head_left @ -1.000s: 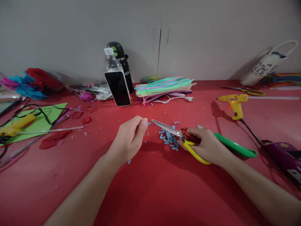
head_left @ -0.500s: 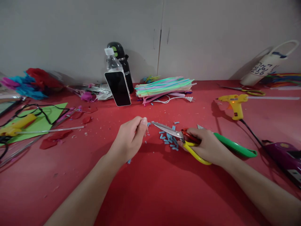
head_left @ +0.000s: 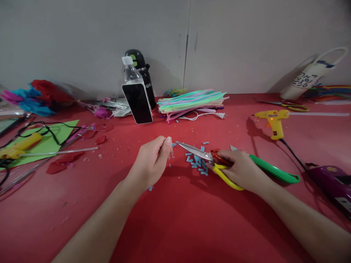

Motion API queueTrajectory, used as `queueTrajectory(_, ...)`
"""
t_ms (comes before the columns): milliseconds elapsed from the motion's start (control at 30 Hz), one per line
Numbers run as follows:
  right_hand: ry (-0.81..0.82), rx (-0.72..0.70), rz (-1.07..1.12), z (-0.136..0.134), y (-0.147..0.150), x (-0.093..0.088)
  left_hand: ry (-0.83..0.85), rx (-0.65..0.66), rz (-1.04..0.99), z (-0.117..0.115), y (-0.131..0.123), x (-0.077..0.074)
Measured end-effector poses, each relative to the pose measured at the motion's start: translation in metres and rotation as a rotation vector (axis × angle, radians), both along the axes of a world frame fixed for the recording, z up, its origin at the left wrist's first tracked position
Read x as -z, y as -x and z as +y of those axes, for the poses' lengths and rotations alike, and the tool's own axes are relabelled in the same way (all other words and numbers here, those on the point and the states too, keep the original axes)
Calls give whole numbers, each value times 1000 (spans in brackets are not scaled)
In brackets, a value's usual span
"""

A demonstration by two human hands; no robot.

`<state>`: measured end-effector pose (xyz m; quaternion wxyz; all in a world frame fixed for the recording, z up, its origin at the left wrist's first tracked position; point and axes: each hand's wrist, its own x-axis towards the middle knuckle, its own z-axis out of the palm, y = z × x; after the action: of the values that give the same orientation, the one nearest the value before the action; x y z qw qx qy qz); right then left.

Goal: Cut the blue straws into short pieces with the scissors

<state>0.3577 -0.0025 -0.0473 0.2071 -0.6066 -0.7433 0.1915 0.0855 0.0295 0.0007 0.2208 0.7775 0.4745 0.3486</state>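
My left hand (head_left: 153,159) is closed in a pinch, thumb on top. A small blue strip (head_left: 173,145) shows at its fingertips; the rest of it is hidden by the fingers. My right hand (head_left: 241,168) grips scissors (head_left: 194,150) with red and yellow handles. Their blades look nearly closed and point left, with the tips close to the blue strip. Under and beside the blades lies a loose pile of cut blue pieces (head_left: 202,170) on the red tabletop (head_left: 175,226). Behind my right hand rests a green-handled tool (head_left: 274,170), partly covered.
A yellow glue gun (head_left: 274,120) stands at right, near a purple object (head_left: 331,182). Pipe cleaners (head_left: 192,102) lie at the back beside a phone (head_left: 138,104) propped against bottles. Green paper (head_left: 64,133) and another glue gun (head_left: 22,146) are at left.
The scissors' yellow handle has drawn slightly inward, toward the red one, as my right hand squeezes a little. My left hand stays in place.
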Motion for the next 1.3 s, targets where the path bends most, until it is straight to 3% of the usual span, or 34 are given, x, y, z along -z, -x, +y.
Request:
queueTrajectory(700,34,-6,34,-1,1,-1,-19,-13,24,1,2,1)
queueTrajectory(1033,-24,-21,3,0,-1,0,-31,-7,24,2,3,2)
queueTrajectory(1300,-62,49,37,1,3,-3,-15,83,288,17,19,4)
